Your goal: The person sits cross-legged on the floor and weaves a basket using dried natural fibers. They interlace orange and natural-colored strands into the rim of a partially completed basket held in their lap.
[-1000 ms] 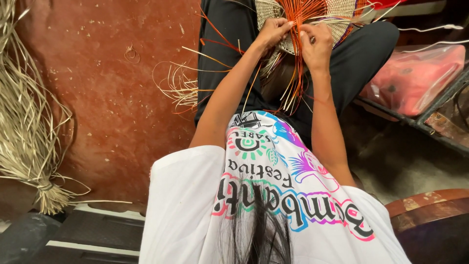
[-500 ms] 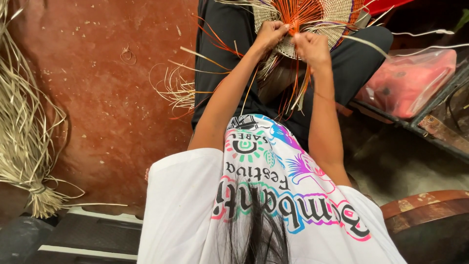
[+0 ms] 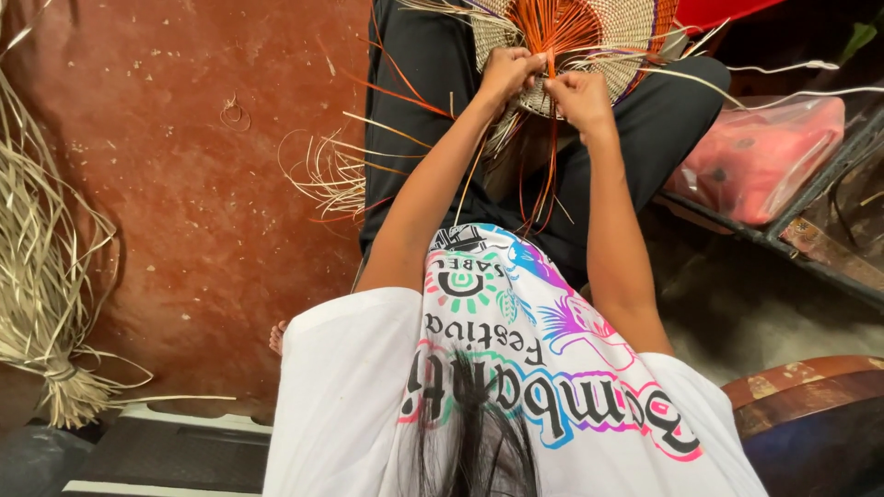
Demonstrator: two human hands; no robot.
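two hands work at the lower edge of a round woven piece [image 3: 589, 32] that rests on the person's lap, at the top of the view. left hand [image 3: 508, 72] is closed in a pinch on an orange strand [image 3: 551, 64] at the weave's rim; right hand [image 3: 578, 97] is closed likewise, fingers bunched on the same strands just beside the left, the two hands nearly touching. the woven piece shows pale straw bands around an orange fan of spokes. loose orange and pale strand ends hang down between the forearms and splay left over the dark trousers [image 3: 424, 83]. a tied bundle of pale straw [image 3: 41, 304] lies on the red-brown floor [image 3: 184, 184] at far left, well apart. a pink plastic bag [image 3: 760, 156] sits on a rack at right.
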